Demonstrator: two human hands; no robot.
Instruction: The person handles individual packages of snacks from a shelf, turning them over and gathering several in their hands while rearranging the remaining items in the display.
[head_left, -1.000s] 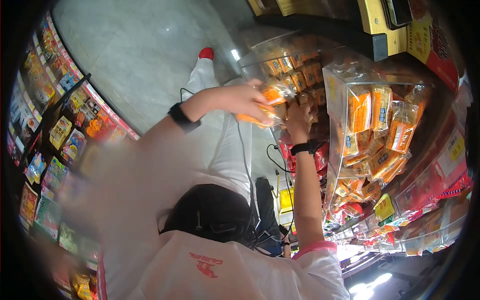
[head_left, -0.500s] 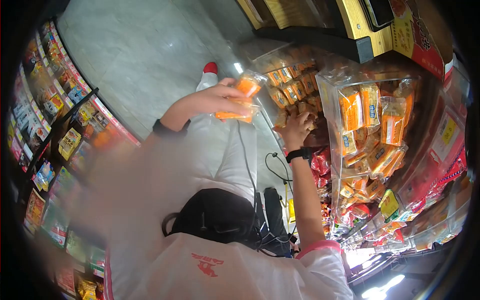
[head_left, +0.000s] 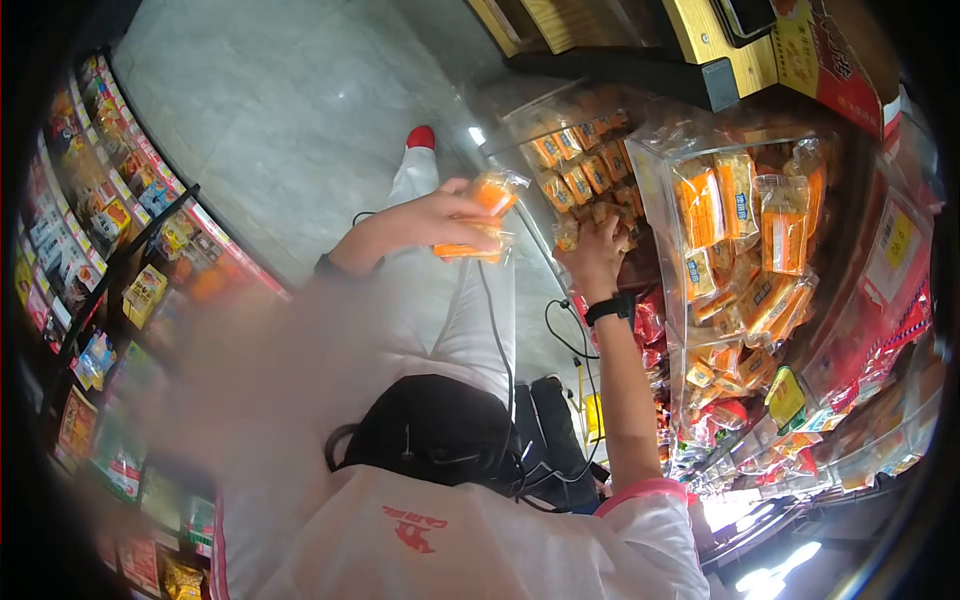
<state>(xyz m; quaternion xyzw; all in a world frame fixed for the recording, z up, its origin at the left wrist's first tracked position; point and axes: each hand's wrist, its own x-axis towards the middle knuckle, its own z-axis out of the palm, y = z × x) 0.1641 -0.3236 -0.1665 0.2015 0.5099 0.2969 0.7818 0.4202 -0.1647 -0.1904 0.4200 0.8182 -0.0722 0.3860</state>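
My left hand (head_left: 455, 218) is closed around a few orange-and-clear wrapped snack packets (head_left: 492, 196), held above my legs beside the lower bin. My right hand (head_left: 597, 248) reaches into the lower clear bin (head_left: 540, 118). Its fingers are bent down over wrapped snack packets (head_left: 568, 237), gripping them; part of their hold is hidden under the hand. Ahead of this hand, similar snack packets (head_left: 577, 184) lie in neat rows in the bin.
A taller clear bin (head_left: 650, 215) at the right holds many orange packets. Shelves of packaged goods (head_left: 145, 290) line the left. A wooden shelf edge (head_left: 715, 50) and a red-and-yellow carton (head_left: 835, 65) are at the upper right. A cable (head_left: 490, 310) hangs in front of me.
My left hand has tilted slightly, with the packets still in it. The right hand has shifted only a little and remains over the packets in the lower bin.
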